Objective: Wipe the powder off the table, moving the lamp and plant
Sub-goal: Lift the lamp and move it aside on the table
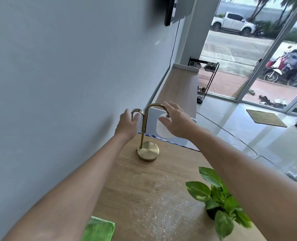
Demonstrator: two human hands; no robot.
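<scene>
Reaching across a wooden table [170, 173] with both arms, a person closes in on a brass lamp [147, 150] standing at the far end, near the wall. The left hand [127, 124] is at the lamp's smaller curved arm, fingers apart and relaxed, apparently touching it but not clearly gripping. The right hand [176, 120] hovers spread over the white globe shade [163, 126], fingers straight, nothing clamped. A streaky film of powder [163, 204] covers the middle of the tabletop, a potted plant [219, 202] stands at the right edge, and a green cloth [99, 229] lies at the near edge, untouched. The step in hand looks to be moving the lamp clear, with wiping not yet begun. The next move probably calls for a firm hold on stem and shade before lifting, since the heavy round base could tip the lamp if raised unevenly.
</scene>
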